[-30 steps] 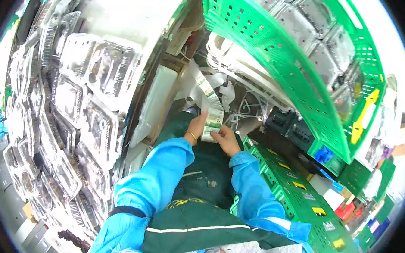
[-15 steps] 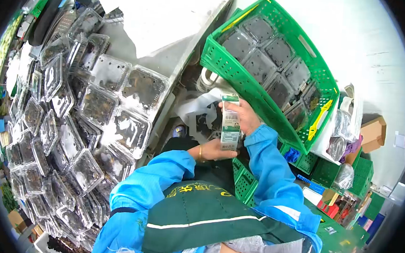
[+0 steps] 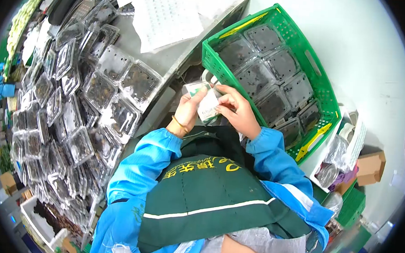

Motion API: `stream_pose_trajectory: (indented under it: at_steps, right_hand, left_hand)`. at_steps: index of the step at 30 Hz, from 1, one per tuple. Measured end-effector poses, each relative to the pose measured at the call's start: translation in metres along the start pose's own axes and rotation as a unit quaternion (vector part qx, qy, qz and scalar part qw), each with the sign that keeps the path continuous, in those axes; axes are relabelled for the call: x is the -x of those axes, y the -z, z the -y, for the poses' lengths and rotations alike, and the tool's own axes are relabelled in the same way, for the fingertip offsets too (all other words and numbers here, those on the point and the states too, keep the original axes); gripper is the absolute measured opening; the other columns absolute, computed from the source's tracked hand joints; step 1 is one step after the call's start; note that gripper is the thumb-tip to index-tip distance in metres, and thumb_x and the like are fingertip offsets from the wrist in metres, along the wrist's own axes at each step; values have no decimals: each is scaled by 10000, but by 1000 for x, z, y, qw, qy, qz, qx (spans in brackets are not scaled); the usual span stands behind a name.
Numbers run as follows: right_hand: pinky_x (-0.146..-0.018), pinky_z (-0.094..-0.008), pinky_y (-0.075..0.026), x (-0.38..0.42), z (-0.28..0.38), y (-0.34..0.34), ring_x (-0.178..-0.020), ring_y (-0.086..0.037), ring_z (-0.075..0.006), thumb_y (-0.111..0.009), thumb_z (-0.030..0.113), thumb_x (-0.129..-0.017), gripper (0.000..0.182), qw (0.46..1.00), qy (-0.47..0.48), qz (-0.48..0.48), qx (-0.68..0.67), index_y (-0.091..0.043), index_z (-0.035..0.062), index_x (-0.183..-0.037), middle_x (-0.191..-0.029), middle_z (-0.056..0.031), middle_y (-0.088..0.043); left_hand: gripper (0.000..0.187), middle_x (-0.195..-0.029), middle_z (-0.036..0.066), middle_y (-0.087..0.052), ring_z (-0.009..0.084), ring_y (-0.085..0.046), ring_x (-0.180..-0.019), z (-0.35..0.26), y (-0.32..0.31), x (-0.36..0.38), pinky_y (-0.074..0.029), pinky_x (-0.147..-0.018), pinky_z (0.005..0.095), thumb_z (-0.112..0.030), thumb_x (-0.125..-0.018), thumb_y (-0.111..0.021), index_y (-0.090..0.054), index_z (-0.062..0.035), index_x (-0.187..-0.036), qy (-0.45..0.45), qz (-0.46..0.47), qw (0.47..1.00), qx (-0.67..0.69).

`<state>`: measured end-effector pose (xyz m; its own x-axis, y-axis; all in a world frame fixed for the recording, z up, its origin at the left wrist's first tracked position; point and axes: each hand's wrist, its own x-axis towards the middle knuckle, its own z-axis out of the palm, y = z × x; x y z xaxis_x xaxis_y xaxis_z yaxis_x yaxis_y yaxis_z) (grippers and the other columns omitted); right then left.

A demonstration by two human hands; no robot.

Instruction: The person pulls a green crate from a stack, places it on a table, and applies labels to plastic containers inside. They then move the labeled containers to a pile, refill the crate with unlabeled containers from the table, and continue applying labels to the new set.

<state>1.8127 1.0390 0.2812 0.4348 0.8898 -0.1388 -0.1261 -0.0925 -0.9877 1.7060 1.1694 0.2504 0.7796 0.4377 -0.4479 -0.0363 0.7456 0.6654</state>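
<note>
Between my two hands is a small stack of white and green printed labels, bent or folded. My left hand grips the labels from the left, thumb on top. On the right side, my right hand pinches their edge with thumb and fingers. Just beyond my right hand stands a green crate holding several clear lidded boxes with dark contents. A white roll is partly visible behind the labels.
Many clear plastic boxes with dark contents are piled on the table at the left. Written paper sheets lie at the table's top. A white box with dark material is at lower left, a cardboard box at right.
The label strip, earlier stretched out lengthwise between my hands, is now bunched or folded. My left hand has moved up and left. The camera view has shifted, and more of the paper sheets shows.
</note>
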Motion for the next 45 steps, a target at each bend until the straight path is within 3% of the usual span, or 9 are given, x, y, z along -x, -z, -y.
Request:
stream_pose_trajectory:
  at_steps: [5,18,23,28,34,36,39,42,45]
  right_hand:
    - [-729,-262,-475,13,9,43,-766,-573,-101,-596,-30,-814,481,986,-1,158,50,-466,22,-1274,-824,-49,-605]
    - [-673,-348,-505,10,-2,66,-803,-630,-310,-617,24,-820,133,934,263,128,206,-651,19,-949,-898,-130,-648]
    - [-865,-300,-453,-1,6,86,-939,-591,-131,-608,28,-840,85,991,109,74,13,-639,24,-919,-955,-31,-649]
    - [-651,-218,-463,-116,-35,150,-719,-568,-65,-602,57,-863,91,998,53,-21,28,-606,2,-936,-812,-14,-636]
    - [-636,-284,-473,-206,-90,160,-703,-597,-148,-693,98,-793,203,981,18,9,191,-595,12,-948,-786,-77,-642]
    - [-656,-309,-482,-209,-88,154,-726,-615,-190,-716,102,-766,245,972,5,18,234,-594,19,-962,-807,-94,-644]
    - [-733,-402,-475,-200,-81,148,-863,-599,-325,-742,96,-697,368,891,103,-7,443,-587,41,-1026,-889,-123,-617]
    - [-702,-393,-479,-182,-68,150,-803,-606,-299,-736,109,-711,363,884,125,-115,436,-590,46,-1037,-870,-112,-612]
    - [-695,-297,-498,-122,-19,122,-791,-623,-141,-692,97,-767,332,987,25,116,110,-597,58,-1083,-938,-50,-653]
  left_hand:
    - [353,-1043,76,-641,209,-625,-927,-7,-13,-3,-482,-855,361,-321,-938,-483,-564,-37,-1131,-19,-62,985,162]
    - [371,-992,46,-626,170,-597,-891,57,-61,33,-464,-818,308,-349,-948,-473,-592,-27,-1088,-35,-148,985,84]
    - [380,-1002,65,-632,184,-610,-916,55,-36,28,-476,-832,328,-362,-960,-457,-583,-29,-1094,-143,-253,950,115]
    - [384,-649,47,-611,200,-628,-646,9,-72,79,-507,-807,386,-433,-943,-461,-596,-78,-1002,-8,-196,955,223]
    - [561,-1066,116,-623,217,-620,-973,18,-61,128,-511,-839,343,-436,-887,-569,-520,15,-1218,146,35,968,201]
    - [450,-1071,69,-626,140,-596,-947,24,-46,135,-486,-810,280,-322,-894,-611,-556,5,-1197,59,63,990,-109]
    - [291,-935,-1,-644,54,-547,-839,32,-41,128,-445,-741,219,-216,-914,-599,-622,-1,-1109,82,-14,977,-197]
    - [254,-880,-1,-662,53,-575,-781,40,-42,109,-454,-719,216,-225,-934,-564,-649,-10,-1038,33,-145,976,-157]
    - [285,-942,6,-657,71,-592,-790,45,-45,77,-466,-726,229,-263,-951,-525,-627,-20,-1060,-51,-220,974,-25]
